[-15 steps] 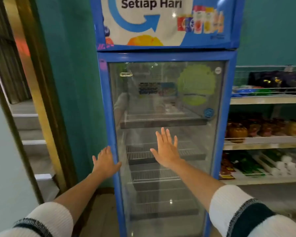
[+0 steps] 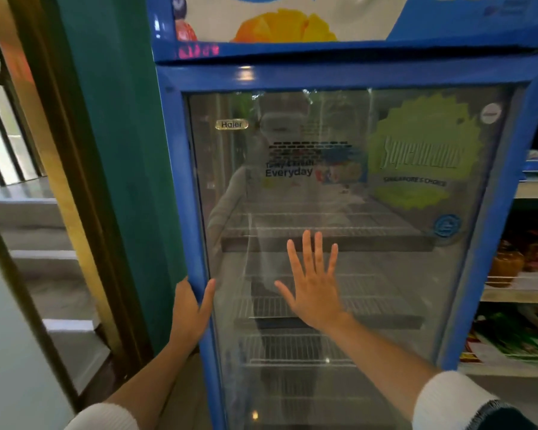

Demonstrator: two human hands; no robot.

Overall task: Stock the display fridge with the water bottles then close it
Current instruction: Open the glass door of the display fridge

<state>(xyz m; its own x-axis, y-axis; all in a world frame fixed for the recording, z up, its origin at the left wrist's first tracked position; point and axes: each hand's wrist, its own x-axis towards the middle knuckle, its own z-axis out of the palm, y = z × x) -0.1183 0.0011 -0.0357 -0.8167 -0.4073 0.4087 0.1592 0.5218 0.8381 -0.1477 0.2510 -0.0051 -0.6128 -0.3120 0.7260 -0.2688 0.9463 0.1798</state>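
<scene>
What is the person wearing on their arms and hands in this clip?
Both hands are bare: left hand, right hand. No gloves, rings or watch visible. Forearms are bare; white ribbed sleeves are pushed up, the right one showing a dark band at the cuff.

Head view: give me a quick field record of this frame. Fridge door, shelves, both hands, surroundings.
fridge door: glass, blue frame, appears closed
wire shelves: no bottles visible on them
left hand: wrapped round the door's left frame edge, thumb on the front
right hand: flat, fingers spread, apparently on the glass
water bottles: none in view
side shelving: to the right of the fridge, holding jars and packets
</scene>
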